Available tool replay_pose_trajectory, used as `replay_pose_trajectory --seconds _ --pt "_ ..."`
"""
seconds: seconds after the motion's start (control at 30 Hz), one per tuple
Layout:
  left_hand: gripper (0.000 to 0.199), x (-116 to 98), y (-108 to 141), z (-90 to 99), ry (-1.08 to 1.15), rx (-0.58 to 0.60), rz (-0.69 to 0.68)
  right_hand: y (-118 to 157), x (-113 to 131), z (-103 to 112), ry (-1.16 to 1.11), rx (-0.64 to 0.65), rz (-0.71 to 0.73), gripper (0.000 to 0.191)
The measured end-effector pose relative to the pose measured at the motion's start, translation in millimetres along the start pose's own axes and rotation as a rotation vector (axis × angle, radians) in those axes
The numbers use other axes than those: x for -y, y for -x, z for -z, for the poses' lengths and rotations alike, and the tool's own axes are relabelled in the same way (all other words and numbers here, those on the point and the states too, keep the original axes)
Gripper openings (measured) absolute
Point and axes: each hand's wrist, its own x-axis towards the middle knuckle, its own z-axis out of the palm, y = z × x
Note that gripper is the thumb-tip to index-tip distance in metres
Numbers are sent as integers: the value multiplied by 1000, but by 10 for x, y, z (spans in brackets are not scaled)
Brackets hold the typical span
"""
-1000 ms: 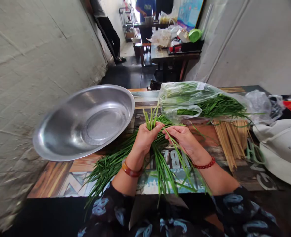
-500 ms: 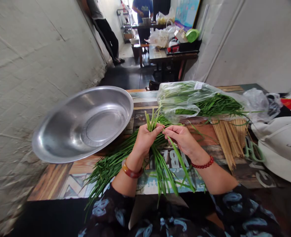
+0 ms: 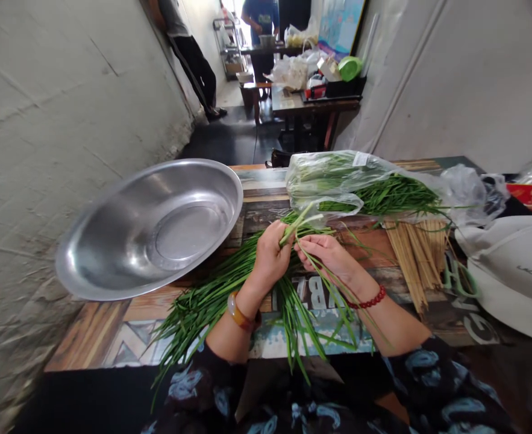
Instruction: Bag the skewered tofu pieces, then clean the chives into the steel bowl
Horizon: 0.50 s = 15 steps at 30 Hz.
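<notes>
My left hand (image 3: 272,250) is closed around a small bunch of garlic chives (image 3: 295,322); its pale stem ends tilt up to the right and the green leaves hang toward me. Close beside it, my right hand (image 3: 325,256) pinches a thin chive blade (image 3: 313,262), which trails down over the right wrist. Under and left of my hands a larger pile of chives (image 3: 215,286) lies across the table. Just beyond them is a clear plastic bag (image 3: 322,178) of more chives, open toward the right.
A large steel basin (image 3: 112,241) stands on the patterned table (image 3: 89,337) at left. Bamboo skewers (image 3: 410,259), green-handled scissors (image 3: 462,277) and a whitish cloth item (image 3: 514,265) are at right. Two people (image 3: 193,66) (image 3: 261,24) stand farther back near another table (image 3: 293,105).
My left hand has turned, tipping the bunch's stem ends from upright to leaning right. A broad leaf at my right hand has given way to thin strands trailing over the wrist.
</notes>
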Motion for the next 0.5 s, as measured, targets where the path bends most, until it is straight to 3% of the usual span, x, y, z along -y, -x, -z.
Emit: replay_pose_trajectory --seconds 0.13,0.27,0.4,0.5 --pt "35 46 10 13 75 -92 149 6 10 9 -18 17 -7 34" --pt "38 116 27 34 304 -143 356 17 45 16 -40 -3 7 34" --pt "46 63 39 59 372 -126 448 18 53 -5 -2 -32 33 37" --pt "39 8 28 75 399 -103 455 -31 11 -11 38 -54 36 43"
